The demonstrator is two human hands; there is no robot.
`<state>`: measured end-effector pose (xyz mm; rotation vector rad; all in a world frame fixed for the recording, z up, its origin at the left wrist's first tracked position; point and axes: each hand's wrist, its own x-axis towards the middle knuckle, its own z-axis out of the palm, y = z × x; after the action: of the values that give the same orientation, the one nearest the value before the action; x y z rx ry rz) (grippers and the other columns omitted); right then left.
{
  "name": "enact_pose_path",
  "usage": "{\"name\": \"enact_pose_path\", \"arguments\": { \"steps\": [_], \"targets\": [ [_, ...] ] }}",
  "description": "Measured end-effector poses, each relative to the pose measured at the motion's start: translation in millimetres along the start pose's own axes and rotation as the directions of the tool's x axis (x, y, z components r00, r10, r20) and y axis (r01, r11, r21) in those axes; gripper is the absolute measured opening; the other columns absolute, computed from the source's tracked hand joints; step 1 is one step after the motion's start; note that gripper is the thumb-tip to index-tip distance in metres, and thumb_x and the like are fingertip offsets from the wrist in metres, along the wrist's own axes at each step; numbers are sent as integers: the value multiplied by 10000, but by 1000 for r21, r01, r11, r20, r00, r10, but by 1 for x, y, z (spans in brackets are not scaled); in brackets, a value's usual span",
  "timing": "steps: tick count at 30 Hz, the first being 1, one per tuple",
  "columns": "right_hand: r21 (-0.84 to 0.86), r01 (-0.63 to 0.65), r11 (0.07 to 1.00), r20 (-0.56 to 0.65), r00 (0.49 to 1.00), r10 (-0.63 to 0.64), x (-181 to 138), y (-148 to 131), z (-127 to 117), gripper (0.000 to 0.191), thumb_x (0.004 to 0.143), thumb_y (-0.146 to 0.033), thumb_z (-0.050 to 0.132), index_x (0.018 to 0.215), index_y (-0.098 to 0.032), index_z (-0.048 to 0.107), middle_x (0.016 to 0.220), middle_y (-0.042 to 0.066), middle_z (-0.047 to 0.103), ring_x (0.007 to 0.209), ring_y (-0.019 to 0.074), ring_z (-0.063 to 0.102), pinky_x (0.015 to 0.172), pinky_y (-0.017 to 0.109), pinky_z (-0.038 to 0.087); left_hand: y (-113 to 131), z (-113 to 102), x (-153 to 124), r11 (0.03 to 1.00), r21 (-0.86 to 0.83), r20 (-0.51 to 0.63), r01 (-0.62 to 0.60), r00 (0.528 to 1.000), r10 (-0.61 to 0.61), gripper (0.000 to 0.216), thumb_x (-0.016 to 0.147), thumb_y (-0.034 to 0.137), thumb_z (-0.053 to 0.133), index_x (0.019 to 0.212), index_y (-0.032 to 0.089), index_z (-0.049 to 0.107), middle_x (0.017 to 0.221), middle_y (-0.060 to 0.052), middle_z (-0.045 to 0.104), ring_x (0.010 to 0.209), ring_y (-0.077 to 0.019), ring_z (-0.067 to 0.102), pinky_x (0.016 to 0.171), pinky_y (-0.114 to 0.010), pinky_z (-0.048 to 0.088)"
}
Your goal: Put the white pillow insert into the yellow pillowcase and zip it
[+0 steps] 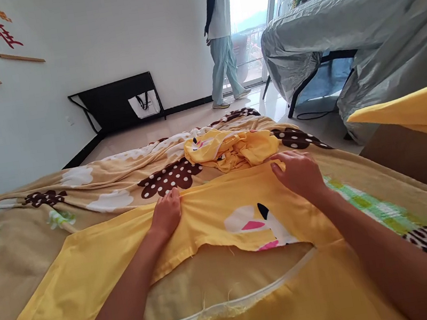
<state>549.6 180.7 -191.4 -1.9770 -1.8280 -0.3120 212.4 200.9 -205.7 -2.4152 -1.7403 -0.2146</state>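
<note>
A yellow fabric cover (219, 197) with a printed white, pink and black cartoon pattern lies spread over the patterned blanket. A long slit gapes across it, edged below by a white strip (259, 293) like a zipper, with frayed threads. My left hand (167, 213) is closed on the far edge of the cover, its fingers bunching the cloth. Further right, my right hand (300, 172) rests at the same edge, thumb apart from the fingers. Just beyond lies a crumpled yellow cloth (232, 149) with a similar print.
The tan blanket (99, 183) carries flowers and dots. At right are a brown box-like surface (416, 160) and another yellow cloth (416, 109). Plastic-covered furniture (336, 16) stands behind. A person (221, 40) is near the glass door; a black panel (115, 102) leans on the wall.
</note>
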Motion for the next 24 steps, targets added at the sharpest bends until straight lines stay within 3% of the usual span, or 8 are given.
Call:
{"name": "enact_pose_path", "arguments": {
  "steps": [3,5,7,12,17,21,23,24],
  "targets": [
    [73,87,994,214,972,-101,0,-8,-8,526,903,-504,273,1290,-240,511,1231,72,601,1103,271,549,935,401,395,-7,2,0,1000,-25,-10,8,1000,-8,230,945,232,248,963,169,468,940,-111,636,897,-238,600,781,-345,415],
    [69,160,985,323,930,-174,-5,-15,2,579,904,-554,234,1380,-267,395,1404,58,450,1254,276,431,1017,458,328,-11,8,0,999,-45,-9,27,1000,-27,234,953,255,240,980,174,458,894,-95,645,844,-233,616,724,-329,425],
    [14,168,986,392,906,-160,-12,-21,19,596,909,-548,220,1426,-266,312,1501,45,288,1365,268,265,1076,522,222,-13,15,1,997,-64,-10,53,998,-54,250,959,282,228,1006,180,451,841,-75,649,784,-225,623,662,-313,426],
    [-69,122,990,364,927,-89,-18,-23,47,598,918,-528,207,1456,-268,229,1518,34,244,1401,235,168,1100,543,152,-15,18,-3,997,-62,-48,42,998,-45,234,942,278,302,976,180,512,964,-95,634,925,-218,590,797,-322,434],
    [-93,139,986,403,911,-90,-13,-24,31,565,923,-468,257,1440,-240,278,1503,67,279,1387,254,212,1077,548,206,-55,-10,-44,999,-27,-70,18,997,-20,226,892,240,399,1036,180,561,1077,-109,618,1053,-236,549,918,-383,413],
    [-103,239,966,261,943,-206,-13,-75,11,471,890,-198,303,1305,-64,482,1412,219,390,1349,327,273,1078,554,158,-85,-26,-77,996,-66,-67,66,995,-70,348,901,259,349,1180,160,533,1245,-122,578,1189,-232,502,1018,-406,370],
    [44,368,929,254,895,-367,-18,-123,10,465,895,-180,277,1278,-59,510,1402,213,407,1343,304,291,1104,499,125,-76,-24,-75,991,-133,-3,30,1000,-30,427,914,257,296,1286,136,467,1361,-115,496,1282,-197,422,1081,-373,317],
    [168,432,886,285,839,-463,-21,-148,13,468,912,-218,266,1304,-97,491,1403,177,424,1332,277,319,1106,468,147,-67,-20,-70,986,-165,33,3,999,3,454,918,255,278,1327,130,430,1402,-103,453,1313,-176,383,1101,-352,295]
  ]
}}
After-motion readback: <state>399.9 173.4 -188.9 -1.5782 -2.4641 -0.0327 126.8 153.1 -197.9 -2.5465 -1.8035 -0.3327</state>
